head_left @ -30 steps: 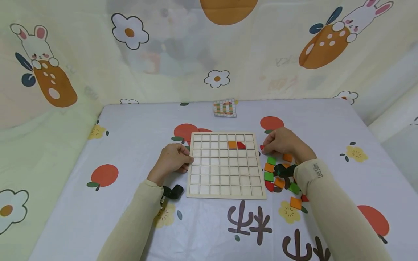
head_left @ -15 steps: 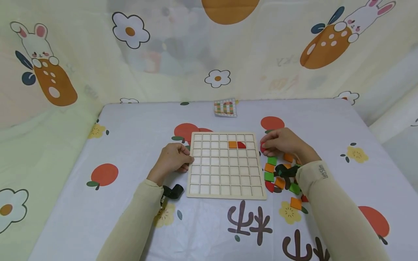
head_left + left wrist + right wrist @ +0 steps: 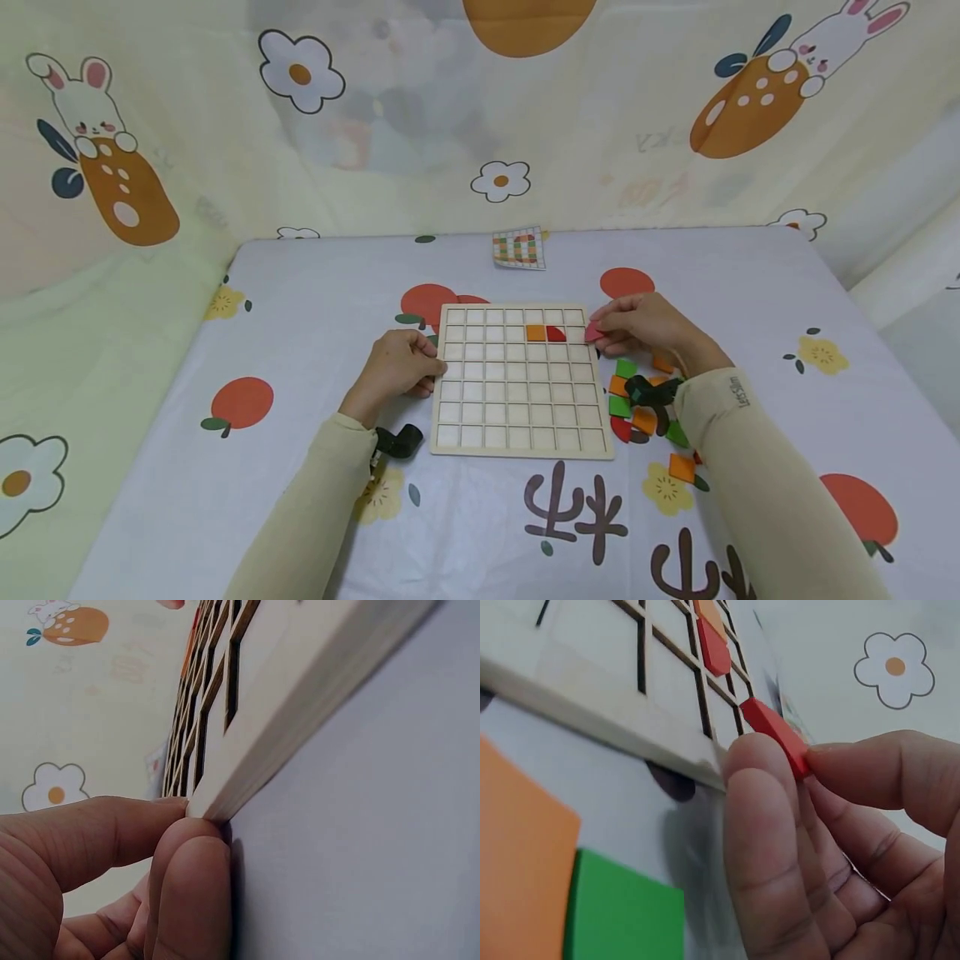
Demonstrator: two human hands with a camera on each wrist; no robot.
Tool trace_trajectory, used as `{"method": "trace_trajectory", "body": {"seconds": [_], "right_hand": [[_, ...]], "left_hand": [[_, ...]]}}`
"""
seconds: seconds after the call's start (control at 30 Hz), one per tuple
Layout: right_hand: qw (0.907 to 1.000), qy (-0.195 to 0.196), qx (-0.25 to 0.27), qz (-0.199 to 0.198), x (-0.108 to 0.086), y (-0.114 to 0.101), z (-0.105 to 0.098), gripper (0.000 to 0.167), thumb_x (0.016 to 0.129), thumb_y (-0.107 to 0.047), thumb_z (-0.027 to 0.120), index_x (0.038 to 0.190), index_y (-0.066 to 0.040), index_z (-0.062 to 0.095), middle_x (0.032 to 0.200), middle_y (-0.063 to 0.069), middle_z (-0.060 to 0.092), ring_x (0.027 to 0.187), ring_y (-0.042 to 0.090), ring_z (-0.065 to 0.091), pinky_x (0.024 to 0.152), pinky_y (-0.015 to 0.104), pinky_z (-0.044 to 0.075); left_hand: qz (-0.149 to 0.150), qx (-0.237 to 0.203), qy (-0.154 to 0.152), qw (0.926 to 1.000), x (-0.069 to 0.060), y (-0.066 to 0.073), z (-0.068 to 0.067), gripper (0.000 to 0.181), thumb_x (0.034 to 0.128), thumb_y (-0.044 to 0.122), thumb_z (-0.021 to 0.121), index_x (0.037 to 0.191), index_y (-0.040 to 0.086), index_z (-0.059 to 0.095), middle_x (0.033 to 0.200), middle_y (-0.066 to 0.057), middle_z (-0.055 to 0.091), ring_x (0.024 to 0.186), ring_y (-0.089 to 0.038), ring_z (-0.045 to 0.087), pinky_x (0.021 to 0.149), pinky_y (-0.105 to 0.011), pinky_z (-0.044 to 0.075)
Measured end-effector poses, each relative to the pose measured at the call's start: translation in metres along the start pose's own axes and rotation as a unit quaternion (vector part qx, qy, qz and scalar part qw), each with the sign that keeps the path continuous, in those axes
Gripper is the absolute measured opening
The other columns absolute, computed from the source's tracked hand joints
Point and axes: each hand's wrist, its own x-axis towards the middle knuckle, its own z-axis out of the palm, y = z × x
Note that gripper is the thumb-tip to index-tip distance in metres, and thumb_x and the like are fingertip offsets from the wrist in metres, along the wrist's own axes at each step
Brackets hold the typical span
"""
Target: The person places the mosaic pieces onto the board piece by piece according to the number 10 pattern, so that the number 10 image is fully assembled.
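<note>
Counted: one square board of pale wood with a seven-by-seven grid (image 3: pixel 495 392), lying flat on a white printed tablecloth (image 3: pixel 322 300). Two tiles sit in it, adjoining in the second row from the far side: one orange square tile (image 3: pixel 536 333) and, to its right, one red quarter-round tile (image 3: pixel 556 334). Beside the board's right edge lie loose tiles; visible are three green tiles (image 3: pixel 619 406), five orange tiles (image 3: pixel 682 467) and two red tiles (image 3: pixel 620 429). The right wrist and sleeve cover part of this group, so the full number cannot be told. One small card with a coloured grid pattern (image 3: pixel 518 248) stands beyond the board.

Left hand (image 3: pixel 397 364): fingers curled, thumb and fingertips pinching the board's left edge.

Right hand (image 3: pixel 647 327): thumb and fingers drawn together, pinching one further red tile with a curved edge (image 3: pixel 777 738); the remaining fingers are bent.

Position: the board lies between the hands. The pinched tile is at the board's right rim, near the far corner; whether it touches the wood cannot be told. The loose tiles lie nearer the person than the right hand's fingertips.
</note>
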Motion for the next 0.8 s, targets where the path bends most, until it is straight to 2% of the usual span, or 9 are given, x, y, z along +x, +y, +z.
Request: {"method": "trace_trajectory", "body": {"seconds": [0.43, 0.8], "right_hand": [[0.9992, -0.024, 0.018, -0.025, 0.012, -0.014, 0.017, 0.038, 0.104, -0.019, 0.066, 0.13, 0.008, 0.061, 0.094, 0.007, 0.078, 0.078, 0.016, 0.074, 0.076, 0.029, 0.064], [0.9987, -0.036, 0.025, -0.025, 0.023, -0.025, 0.032, 0.033, 0.102, -0.017, 0.069, 0.126, 0.005, 0.063, 0.095, 0.01, 0.076, 0.078, 0.017, 0.074, 0.079, 0.031, 0.064]], "left_hand": [[-0.001, -0.002, 0.0, 1.0, 0.0, -0.001, 0.0, 0.02, 0.0892, 0.009, 0.081, 0.099, 0.003, 0.065, 0.079, -0.01, 0.067, 0.056, -0.015, 0.065, 0.055, -0.027, 0.06], [-0.001, -0.003, 0.001, 1.0, 0.001, 0.0, 0.0, 0.02, 0.0891, 0.009, 0.081, 0.099, 0.002, 0.065, 0.078, -0.01, 0.067, 0.055, -0.015, 0.065, 0.054, -0.027, 0.06]]}}
